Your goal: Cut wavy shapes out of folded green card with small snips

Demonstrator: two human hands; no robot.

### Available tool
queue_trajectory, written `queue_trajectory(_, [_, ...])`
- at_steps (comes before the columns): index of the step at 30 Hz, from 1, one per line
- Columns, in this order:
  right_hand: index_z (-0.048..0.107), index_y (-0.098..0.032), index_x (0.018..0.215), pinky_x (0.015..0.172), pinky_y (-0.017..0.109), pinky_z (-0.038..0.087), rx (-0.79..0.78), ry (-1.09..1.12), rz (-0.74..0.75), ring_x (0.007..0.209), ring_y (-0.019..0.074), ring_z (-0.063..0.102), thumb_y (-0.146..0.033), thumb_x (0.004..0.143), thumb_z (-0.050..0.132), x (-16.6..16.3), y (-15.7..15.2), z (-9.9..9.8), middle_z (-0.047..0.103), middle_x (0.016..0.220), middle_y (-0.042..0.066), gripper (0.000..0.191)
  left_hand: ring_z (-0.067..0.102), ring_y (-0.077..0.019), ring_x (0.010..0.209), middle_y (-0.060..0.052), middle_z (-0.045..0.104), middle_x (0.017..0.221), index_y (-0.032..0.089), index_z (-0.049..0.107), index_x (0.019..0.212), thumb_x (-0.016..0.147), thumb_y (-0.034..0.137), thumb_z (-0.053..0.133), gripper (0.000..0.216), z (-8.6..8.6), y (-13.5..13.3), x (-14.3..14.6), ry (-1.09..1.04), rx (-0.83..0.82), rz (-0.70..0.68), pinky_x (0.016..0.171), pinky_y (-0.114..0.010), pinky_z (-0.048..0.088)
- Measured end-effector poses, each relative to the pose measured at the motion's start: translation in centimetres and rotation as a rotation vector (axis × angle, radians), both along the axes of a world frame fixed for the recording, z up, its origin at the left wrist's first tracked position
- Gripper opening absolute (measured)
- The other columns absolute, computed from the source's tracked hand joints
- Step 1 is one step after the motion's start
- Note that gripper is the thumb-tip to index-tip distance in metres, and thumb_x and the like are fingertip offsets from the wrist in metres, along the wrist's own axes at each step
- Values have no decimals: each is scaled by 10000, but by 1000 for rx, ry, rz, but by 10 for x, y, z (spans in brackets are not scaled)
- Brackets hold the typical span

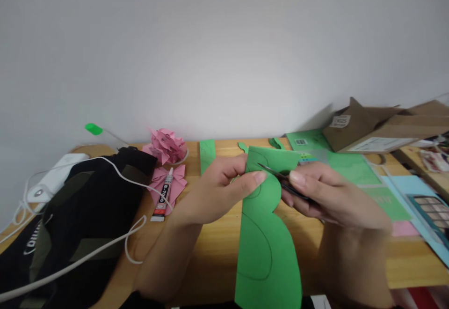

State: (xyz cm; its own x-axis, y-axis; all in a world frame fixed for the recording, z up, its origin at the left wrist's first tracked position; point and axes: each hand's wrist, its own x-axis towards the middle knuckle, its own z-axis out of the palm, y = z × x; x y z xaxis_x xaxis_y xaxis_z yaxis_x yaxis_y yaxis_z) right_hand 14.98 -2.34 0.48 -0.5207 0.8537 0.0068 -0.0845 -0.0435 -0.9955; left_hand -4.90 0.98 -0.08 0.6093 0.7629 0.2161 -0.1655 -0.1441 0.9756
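Observation:
My left hand (217, 189) pinches the upper left part of a green paper sheet (266, 243), thumb on top, fingers behind. The sheet hangs over the wooden table (213, 248) and has curved pencil lines drawn on it, with its right edge cut in a wavy line. My right hand (329, 196) is closed on a pair of scissors (280, 178), whose blades point left into the paper near the top. The scissor handles are hidden inside my fingers.
Left: a black bag (84, 215) with a white cable (105, 253), a white charger (52, 178), pink paper flowers (167, 147) and a glue tube (163, 196). Behind: a green strip (206, 153) and scraps. Right: green sheets (347, 166), cardboard boxes (382, 128), light blue card (414, 192).

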Motion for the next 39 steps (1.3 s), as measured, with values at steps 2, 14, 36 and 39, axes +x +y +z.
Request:
queue_trajectory(2, [534,-180,593,375,239,200,5,6,-3,358,59,231,-488,970,522,0,0,0,337,357,-86,487,408,-80,537,22,484,604,151,562,667,908,231,546,255,0,0,0,-9,10,10,502,-210,398])
queue_trajectory(14, [550,-176,616,366,228,183,-22,17,-11,368,54,220,-488,980,501,0,0,-7,346,384,-88,481,382,-65,567,34,449,630,139,538,651,913,211,521,273,0,0,2,-28,-21,17,516,-193,358])
queue_trajectory(36, [505,-188,637,367,228,183,49,12,-24,369,59,194,-461,1020,411,-1,2,-10,287,414,-100,479,416,-106,555,14,488,609,167,570,683,919,364,569,307,-8,-3,5,-101,-162,50,505,-257,328])
queue_trajectory(39, [476,-195,628,360,231,159,36,9,-47,369,59,189,-484,1007,428,-3,1,-10,280,419,-100,479,380,-103,526,24,434,573,179,514,649,925,392,545,350,-8,-4,4,-40,-130,72,475,-261,293])
